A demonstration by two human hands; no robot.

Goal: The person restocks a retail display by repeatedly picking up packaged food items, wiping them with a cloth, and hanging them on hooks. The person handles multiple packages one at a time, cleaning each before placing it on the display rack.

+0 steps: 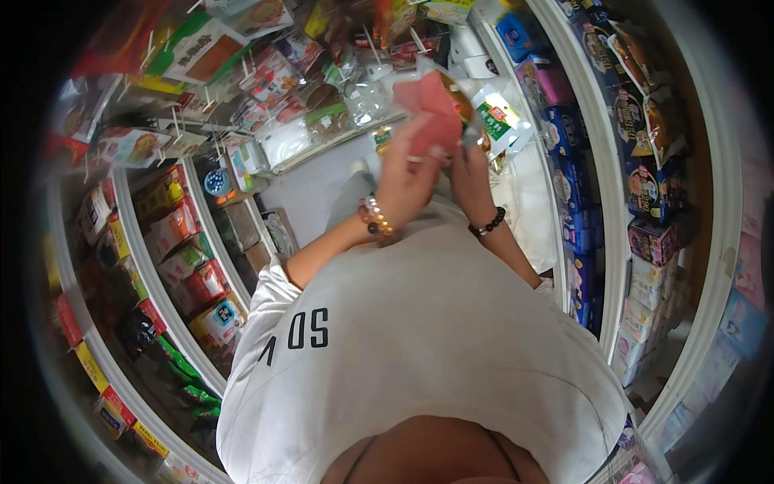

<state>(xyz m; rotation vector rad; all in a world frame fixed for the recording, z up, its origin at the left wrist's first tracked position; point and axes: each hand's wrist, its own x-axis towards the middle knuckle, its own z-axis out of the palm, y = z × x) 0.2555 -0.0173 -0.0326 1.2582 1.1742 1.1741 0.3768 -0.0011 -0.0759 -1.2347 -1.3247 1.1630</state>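
Observation:
My left hand, blurred and wearing bead bracelets, presses a folded pink cloth against a snack packet. Most of that packet is hidden behind the cloth. The lower edge of the packet is gripped by my right hand, which has a dark bead bracelet at the wrist. Just beyond the right hand is a white and green packet bearing writing; I cannot tell whether the hand touches it. A small green and gold packet shows beside my left fingers.
Packets hang on hooks ahead. Shelves with bagged goods curve along the left, and shelves of blue packages stand close on the right. A blue dotted cup sits at the left rack's end. Grey floor shows below.

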